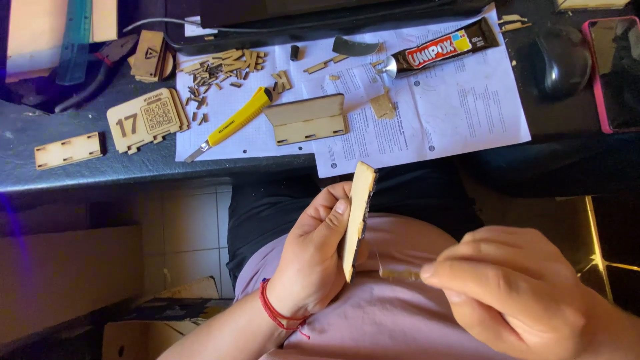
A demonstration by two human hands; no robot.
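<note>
The right hand (513, 293) is nearest the camera, at the lower right. Its fingers are pinched together on a small wooden sliver (400, 274), which points left toward the panel; the grip at one end leaves the other end free to reach the work. The sliver is blurred, so its exact shape cannot be told.

The left hand (317, 257), with a red cord bracelet (279, 313) at the wrist, is clamped on a thin wooden panel (357, 220). Thumb and fingers grip its lower half and hold it upright, edge-on to the camera, above the lap. This hold exposes the dark edge toward the right hand. Sliver tip and panel are close; contact cannot be confirmed.

Beyond the hands lies the dark desk (67, 177). Printed paper sheets (460, 113) cover its near edge in the middle, apparently as a guard for the surface. On the sheets:
- a folded wooden stand (308, 119), near the near edge;
- a yellow utility knife (235, 123), to its left;
- a black glue tube (443, 48), toward the far edge, cap off;
- a heap of wooden offcuts (220, 67), far left of the sheets.

Left of the sheets rest an engraved wooden plaque (143, 120) and a slotted wooden strip (69, 149). At the far right corner sit a computer mouse (559, 61) and a pink-cased phone (613, 70).
</note>
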